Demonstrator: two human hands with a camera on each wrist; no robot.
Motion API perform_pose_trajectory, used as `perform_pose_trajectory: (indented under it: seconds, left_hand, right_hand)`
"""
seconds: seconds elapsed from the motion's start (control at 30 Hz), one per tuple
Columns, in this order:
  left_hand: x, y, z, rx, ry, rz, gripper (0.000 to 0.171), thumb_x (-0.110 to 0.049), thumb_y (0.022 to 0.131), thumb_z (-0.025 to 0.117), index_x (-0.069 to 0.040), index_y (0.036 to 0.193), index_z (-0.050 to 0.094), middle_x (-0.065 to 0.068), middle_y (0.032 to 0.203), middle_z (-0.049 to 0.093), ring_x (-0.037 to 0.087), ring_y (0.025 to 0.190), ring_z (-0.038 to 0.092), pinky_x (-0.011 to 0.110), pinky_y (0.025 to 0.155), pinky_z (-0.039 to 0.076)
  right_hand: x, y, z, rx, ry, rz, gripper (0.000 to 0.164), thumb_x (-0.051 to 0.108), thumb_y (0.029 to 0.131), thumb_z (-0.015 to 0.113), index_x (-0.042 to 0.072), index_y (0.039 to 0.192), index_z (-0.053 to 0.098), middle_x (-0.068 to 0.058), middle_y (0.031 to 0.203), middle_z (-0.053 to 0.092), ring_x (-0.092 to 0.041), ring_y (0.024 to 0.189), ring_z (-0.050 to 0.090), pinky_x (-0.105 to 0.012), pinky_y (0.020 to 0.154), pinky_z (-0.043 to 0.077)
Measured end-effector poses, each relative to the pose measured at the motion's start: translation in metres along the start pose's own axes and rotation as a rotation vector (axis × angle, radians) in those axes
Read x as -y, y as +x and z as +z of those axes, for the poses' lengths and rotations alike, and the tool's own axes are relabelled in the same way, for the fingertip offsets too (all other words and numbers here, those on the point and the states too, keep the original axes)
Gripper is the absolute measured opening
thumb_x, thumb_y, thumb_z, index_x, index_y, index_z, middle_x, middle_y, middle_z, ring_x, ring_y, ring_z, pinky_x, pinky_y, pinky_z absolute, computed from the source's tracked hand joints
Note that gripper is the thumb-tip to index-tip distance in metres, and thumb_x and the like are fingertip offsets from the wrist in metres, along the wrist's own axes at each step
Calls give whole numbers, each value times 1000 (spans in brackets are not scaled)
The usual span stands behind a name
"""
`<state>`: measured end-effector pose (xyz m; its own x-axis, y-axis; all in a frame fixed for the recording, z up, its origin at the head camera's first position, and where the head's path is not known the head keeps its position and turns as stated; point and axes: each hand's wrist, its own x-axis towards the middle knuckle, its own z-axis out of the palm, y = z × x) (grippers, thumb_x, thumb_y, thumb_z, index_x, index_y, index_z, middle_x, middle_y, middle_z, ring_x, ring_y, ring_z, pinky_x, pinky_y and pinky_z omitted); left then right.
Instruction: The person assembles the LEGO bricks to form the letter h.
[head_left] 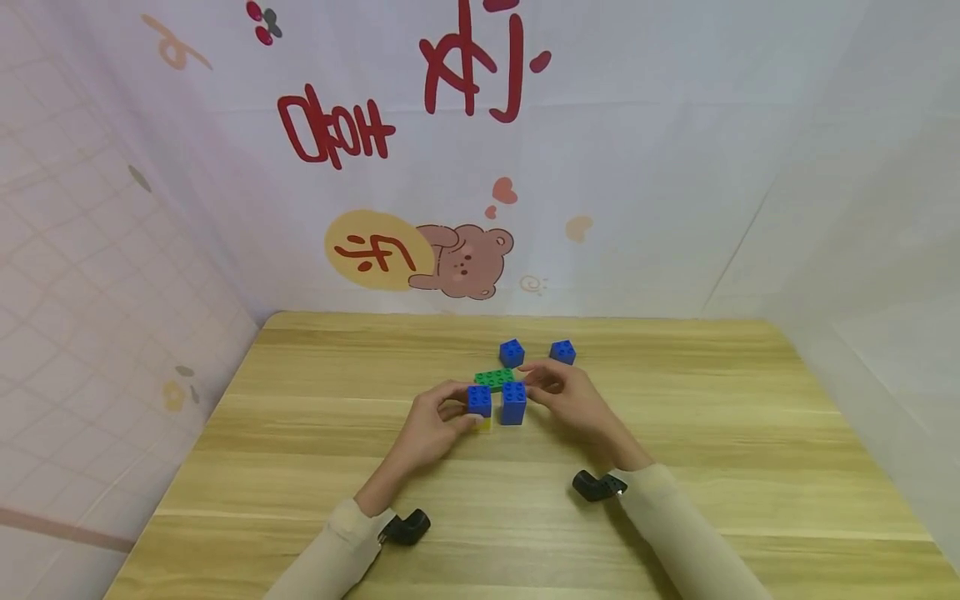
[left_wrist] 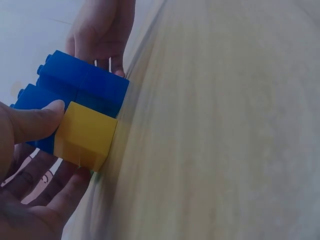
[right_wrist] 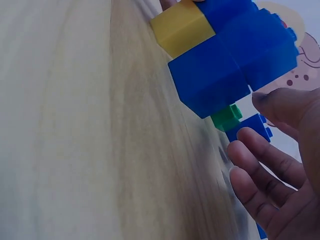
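Note:
In the head view two short brick stacks stand side by side on the wooden table. My left hand (head_left: 431, 427) pinches the left stack, a blue toy brick (head_left: 479, 398) on top of a yellow toy brick (left_wrist: 86, 135), with the thumb on the near side and fingers behind. To its right is a stack of two blue toy bricks (head_left: 513, 408). My right hand (head_left: 573, 398) is beside that stack with its fingers loosely spread and nothing between them. Its thumb tip (right_wrist: 260, 101) comes right up to the blue stack's edge.
Behind the stacks lies a wide green brick (head_left: 493, 380). Farther back are two single blue bricks (head_left: 512, 353) (head_left: 562, 352), the right one just beyond my right hand. A printed cloth wall (head_left: 637, 208) closes off the table's far edge.

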<state>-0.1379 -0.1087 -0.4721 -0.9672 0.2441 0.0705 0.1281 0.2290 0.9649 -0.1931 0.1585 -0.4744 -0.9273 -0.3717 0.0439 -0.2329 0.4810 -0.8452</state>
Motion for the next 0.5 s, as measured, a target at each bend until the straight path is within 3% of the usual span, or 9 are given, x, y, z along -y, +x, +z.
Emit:
perform_pose_trajectory:
  seconds: [0.2, 0.5]
  left_hand:
    - [1, 2, 1, -5, -9, -3, 43, 1, 89, 77, -11, 129, 67, 11, 118, 68, 29, 117, 68, 28, 98, 59]
    - [5, 5, 3, -14, 8, 13, 44, 0, 89, 77, -10, 131, 66, 13, 121, 69, 29, 118, 67, 33, 99, 59]
  right_hand:
    - [-4, 12, 5, 13, -61, -21, 35, 11, 98, 68, 21, 132, 67, -1, 112, 74, -18, 102, 68, -35, 91, 58]
    - [-3, 24, 5, 53, -208, -37, 38, 9, 98, 68, 23, 133, 68, 0, 97, 73, -13, 86, 65, -29, 76, 56]
